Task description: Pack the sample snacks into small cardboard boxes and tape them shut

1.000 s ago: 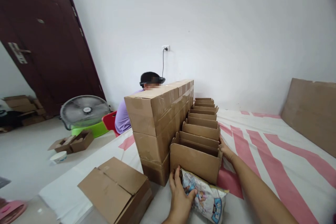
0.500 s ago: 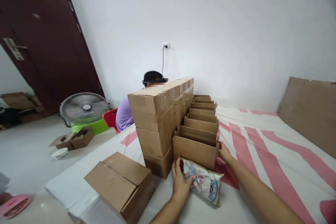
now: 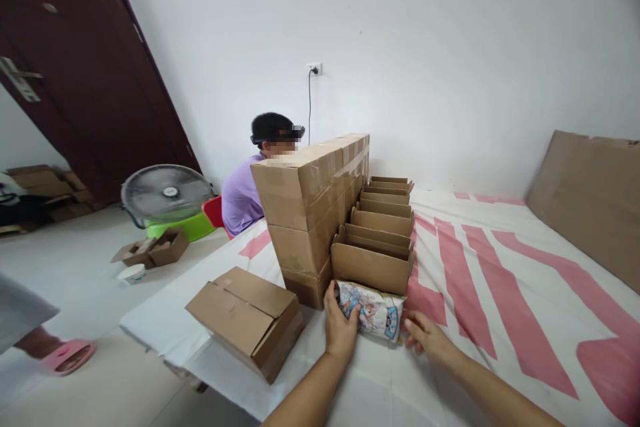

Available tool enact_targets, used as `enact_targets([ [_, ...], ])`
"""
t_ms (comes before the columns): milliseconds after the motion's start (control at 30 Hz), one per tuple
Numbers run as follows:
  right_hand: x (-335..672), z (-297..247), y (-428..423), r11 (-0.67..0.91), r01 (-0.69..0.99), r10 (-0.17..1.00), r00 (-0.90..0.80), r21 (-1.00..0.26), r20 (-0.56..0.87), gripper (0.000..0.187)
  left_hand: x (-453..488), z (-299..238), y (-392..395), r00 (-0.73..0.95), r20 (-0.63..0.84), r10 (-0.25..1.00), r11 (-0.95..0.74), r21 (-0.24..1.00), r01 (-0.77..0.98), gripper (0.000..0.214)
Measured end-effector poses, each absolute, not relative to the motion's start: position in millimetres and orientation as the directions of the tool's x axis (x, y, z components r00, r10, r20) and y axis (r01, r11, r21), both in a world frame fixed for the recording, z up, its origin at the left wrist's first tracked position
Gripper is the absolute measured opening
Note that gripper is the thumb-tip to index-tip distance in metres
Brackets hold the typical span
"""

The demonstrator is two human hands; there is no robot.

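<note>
A white printed snack-like bag point(image 3: 373, 312) with a cartoon figure and blue lettering lies on the table, in front of the nearest open cardboard box point(image 3: 370, 267). My left hand point(image 3: 341, 323) grips the bag's left end, thumb on top and fingers behind it. At the bag's right end is my right hand point(image 3: 425, 333), fingers curled a little and apart, close to its corner; whether they touch it I cannot tell. Behind the nearest box, several more open boxes point(image 3: 384, 217) stand in a row.
Closed cartons point(image 3: 295, 233) are stacked left of the open boxes. A flapped carton point(image 3: 245, 320) lies near the table's left edge. Across the table sits a person in purple point(image 3: 243, 193). A fan point(image 3: 167, 193) and a pink slipper point(image 3: 70, 355) are on the floor.
My right hand has left the nearest box's right side and come down to the bag's right end. My left hand stays on the bag. A foot in a pink slipper shows more at left.
</note>
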State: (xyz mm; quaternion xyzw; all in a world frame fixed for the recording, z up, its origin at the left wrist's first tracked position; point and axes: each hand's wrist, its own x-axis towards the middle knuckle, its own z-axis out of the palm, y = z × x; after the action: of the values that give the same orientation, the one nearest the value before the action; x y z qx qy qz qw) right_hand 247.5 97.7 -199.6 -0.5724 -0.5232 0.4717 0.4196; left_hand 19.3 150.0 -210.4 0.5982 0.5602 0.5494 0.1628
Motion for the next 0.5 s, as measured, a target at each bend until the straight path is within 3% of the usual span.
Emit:
enact_targets([
  [200,225,-204,101,-0.035,0.168,0.999,-0.017,-0.985,-0.038,0.063,20,-208,146,-0.171,0.527,0.832,-0.345,0.734,0.585,0.035],
  [400,217,-219,69,-0.029,0.21,0.999,0.045,-0.977,-0.02,0.078,22,-206,146,-0.129,0.521,0.844,-0.326,0.687,0.649,0.038],
  [500,224,-237,29,0.111,0.372,0.993,-0.077,-0.922,0.089,0.081,24,-199,138,-0.11,0.534,0.838,-0.329,0.656,0.679,0.039],
])
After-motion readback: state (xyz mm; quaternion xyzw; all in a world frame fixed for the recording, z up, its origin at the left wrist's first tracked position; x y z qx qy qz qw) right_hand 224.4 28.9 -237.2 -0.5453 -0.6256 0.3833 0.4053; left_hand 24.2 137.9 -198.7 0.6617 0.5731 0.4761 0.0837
